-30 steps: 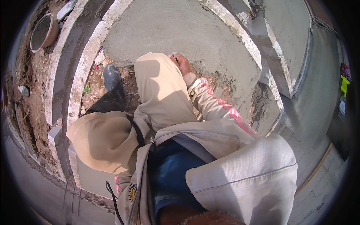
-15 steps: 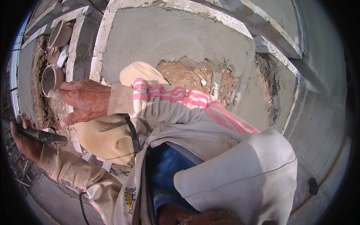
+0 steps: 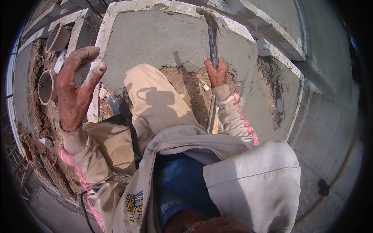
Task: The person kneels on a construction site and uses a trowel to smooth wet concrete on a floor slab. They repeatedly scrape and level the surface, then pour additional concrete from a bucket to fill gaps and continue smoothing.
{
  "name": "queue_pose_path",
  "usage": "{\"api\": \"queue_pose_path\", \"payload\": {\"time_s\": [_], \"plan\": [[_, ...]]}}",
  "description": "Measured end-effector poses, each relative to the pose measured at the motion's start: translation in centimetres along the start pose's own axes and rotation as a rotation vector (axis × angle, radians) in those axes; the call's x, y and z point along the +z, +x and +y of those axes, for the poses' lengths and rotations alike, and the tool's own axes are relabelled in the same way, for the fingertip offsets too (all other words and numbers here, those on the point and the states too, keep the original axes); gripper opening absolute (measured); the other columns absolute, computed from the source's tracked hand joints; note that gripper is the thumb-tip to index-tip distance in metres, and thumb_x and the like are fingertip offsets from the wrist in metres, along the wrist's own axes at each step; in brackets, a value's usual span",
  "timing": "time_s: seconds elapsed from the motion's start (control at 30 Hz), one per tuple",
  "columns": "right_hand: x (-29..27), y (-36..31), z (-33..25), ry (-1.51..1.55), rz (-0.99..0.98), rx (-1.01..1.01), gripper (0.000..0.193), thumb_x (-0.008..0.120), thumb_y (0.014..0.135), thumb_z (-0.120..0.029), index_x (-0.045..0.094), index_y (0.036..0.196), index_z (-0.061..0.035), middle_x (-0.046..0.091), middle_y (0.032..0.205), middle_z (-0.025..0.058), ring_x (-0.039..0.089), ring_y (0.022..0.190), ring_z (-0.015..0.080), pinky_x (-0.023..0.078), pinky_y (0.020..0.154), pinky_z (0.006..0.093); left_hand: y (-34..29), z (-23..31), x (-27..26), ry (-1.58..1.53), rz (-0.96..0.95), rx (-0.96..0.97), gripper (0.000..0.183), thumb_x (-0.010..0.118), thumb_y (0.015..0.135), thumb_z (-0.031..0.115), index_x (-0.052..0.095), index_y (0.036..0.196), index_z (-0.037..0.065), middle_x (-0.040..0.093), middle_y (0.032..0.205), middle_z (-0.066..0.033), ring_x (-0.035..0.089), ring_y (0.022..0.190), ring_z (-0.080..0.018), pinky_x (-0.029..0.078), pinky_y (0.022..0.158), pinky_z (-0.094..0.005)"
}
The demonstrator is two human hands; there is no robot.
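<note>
The right grip is closed round the lower end of a dark-handled metal claw hammer, thumb and fingers wrapped about the handle. From where I stand, the hammer rises almost upright out of that fist, its head well beyond the knuckles, farther from the person's body, with the claw pointing off to the person's right. Behind it I see a panel of smooth grey cement, framed by a rough whitish concrete edge.

The left grip is free and well apart from the hammer: it is raised, fingers bent over toward the thumb, a gap between them, and there's a dark spot at the thumb's tip.

Between the two arms a knee in beige trousers juts forward, shadows falling across it. A dark rubber boot is planted beside it, to the left. Past the knee lies a ragged patch of brown soil. Over on the left, beyond the raised fingers, two round pinkish-tan tubs sit on the earth.
</note>
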State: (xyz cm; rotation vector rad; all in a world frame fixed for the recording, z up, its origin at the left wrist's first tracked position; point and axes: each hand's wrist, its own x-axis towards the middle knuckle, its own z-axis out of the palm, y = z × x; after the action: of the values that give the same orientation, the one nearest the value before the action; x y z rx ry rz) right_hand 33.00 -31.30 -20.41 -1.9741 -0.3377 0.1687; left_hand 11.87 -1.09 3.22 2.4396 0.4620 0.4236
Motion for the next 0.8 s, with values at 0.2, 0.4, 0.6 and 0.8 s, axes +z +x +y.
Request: {"api": "queue_pose_path", "payload": {"time_s": [0.2,0.4,0.6,0.8], "plan": [[-1.3,-4.8,21.4,-0.776,-0.022,0.276,0.032,0.072,0.081,-0.033,0.062,0.085,-0.0027,0.059,0.068,0.0141,0.058,0.062,0.0282,0.048,0.063,0.0405,0.1,-0.7,0.0,0.131,0.026,0.159,0.03,0.076,0.085,0.015,0.066,0.11,0.001,0.068,0.104,-0.013,0.066,0.097,-0.0236,0.052,0.086,-0.035],[0.6,-4.8,15.0,-0.226,0.098,0.169,0.032,0.071,0.079,-0.031,0.065,0.09,-0.0015,0.067,0.078,0.0218,0.066,0.076,0.0406,0.05,0.069,0.0479,-0.5,-1.0,0.0,0.184,-0.033,0.121,0.031,0.077,0.083,0.013,0.066,0.11,0.002,0.068,0.104,-0.0135,0.066,0.095,-0.0252,0.052,0.085,-0.0357],[-1.2,-5.2,20.0,-0.567,-0.047,0.412,0.028,0.071,0.077,-0.027,0.066,0.085,-0.0005,0.067,0.077,0.0195,0.067,0.074,0.0379,0.05,0.07,0.0466,-0.7,-0.7,0.3,0.131,-0.04,0.132,0.03,0.076,0.084,0.013,0.065,0.11,0.002,0.067,0.102,-0.0142,0.067,0.094,-0.0272,0.053,0.082,-0.0362],[-1.1,-5.8,18.8,-0.381,0.117,0.342,0.033,0.071,0.076,-0.032,0.066,0.083,-0.0002,0.067,0.077,0.0217,0.066,0.074,0.039,0.051,0.071,0.0456,-0.5,-0.9,0.9,0.132,-0.074,0.136,0.03,0.075,0.084,0.013,0.065,0.11,0.002,0.067,0.102,-0.0153,0.067,0.093,-0.0294,0.053,0.081,-0.0369]]}}
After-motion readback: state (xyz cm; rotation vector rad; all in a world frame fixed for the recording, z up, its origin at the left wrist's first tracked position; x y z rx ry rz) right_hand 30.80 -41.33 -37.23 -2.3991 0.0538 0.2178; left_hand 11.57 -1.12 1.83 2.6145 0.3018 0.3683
